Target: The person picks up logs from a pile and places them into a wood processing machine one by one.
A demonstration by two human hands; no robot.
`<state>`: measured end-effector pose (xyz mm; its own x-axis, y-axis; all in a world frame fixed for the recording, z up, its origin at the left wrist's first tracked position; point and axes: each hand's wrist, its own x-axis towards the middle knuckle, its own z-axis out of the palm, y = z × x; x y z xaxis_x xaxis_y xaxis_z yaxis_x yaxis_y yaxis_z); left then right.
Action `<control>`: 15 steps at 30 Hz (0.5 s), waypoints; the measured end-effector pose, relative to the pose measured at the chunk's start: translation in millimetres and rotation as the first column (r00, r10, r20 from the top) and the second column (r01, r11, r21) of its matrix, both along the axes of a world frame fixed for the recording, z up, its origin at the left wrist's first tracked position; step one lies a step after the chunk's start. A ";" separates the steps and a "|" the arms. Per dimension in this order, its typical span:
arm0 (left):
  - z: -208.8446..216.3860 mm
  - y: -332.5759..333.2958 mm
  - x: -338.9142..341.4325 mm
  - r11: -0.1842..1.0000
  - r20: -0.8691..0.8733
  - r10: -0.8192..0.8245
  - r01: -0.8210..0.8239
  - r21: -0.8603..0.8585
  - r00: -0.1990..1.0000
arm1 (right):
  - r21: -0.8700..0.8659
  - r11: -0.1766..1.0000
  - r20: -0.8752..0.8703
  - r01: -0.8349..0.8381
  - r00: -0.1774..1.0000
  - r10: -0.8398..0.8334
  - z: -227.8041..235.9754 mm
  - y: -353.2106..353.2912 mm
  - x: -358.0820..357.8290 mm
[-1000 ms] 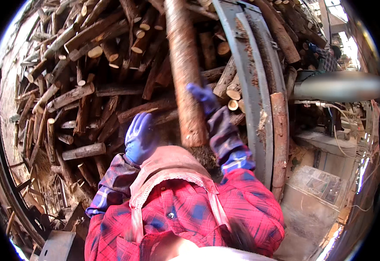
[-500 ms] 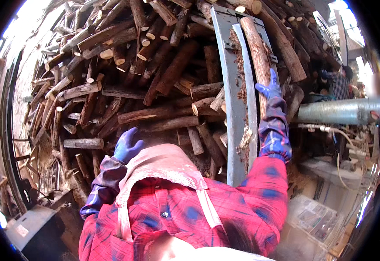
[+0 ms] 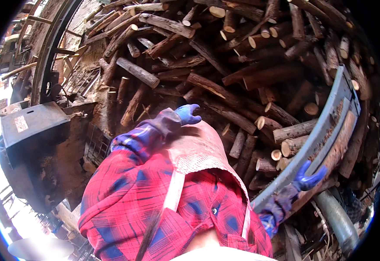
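Note:
My right hand (image 3: pixel 308 176), in a blue glove, lies at the edge of a peeled-looking log (image 3: pixel 341 140). Its thumb and fingers are spread, not wrapped round the wood. The log rests lengthwise on a grey metal trough (image 3: pixel 281 174), with crumbs of bark in the channel beside it. My left hand (image 3: pixel 188 115), gloved in blue too, hovers above the top of my pinkish apron (image 3: pixel 203 143). Its fingers stand apart and hold nothing.
A big heap of cut logs (image 3: pixel 225 91) fills the space ahead. To the left stands a dark metal box with a grey lid (image 3: pixel 33 122), beside an upright steel rail (image 3: pixel 46 52). A pale green pipe (image 3: pixel 338 222) runs at the lower right.
My head and body have turned left, so the trough and log now show farther right. My right hand appears lower along the log. My left hand has stayed in front of the apron.

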<state>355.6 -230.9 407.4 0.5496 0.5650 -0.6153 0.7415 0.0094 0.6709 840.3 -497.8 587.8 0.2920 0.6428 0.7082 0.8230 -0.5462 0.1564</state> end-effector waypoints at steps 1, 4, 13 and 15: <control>-24.3 13.4 -8.4 1.000 -0.042 -0.018 0.017 -0.025 0.999 | -0.100 0.995 -0.018 0.015 1.000 -0.017 -0.4 17.4 -51.9; -119.1 69.4 -37.8 0.984 -0.126 -0.052 0.030 -0.176 0.991 | -0.049 0.990 -0.461 -0.131 0.882 0.094 -55.8 65.0 -166.3; -358.3 398.9 -32.9 0.530 0.059 0.819 -0.713 -0.459 0.571 | -0.646 0.723 -0.667 0.244 -0.641 -0.379 -206.2 39.9 -403.0; -403.4 464.8 -29.4 0.330 0.130 0.937 -0.701 -0.632 0.325 | -0.717 0.636 -0.579 0.285 -0.752 -0.316 -217.1 40.2 -411.6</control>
<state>326.2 233.9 4.0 0.1731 0.6312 -0.7561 -0.1920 0.7746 0.6027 428.7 -457.6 370.7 0.3846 -0.1815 -0.9051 -0.6813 -0.7174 -0.1456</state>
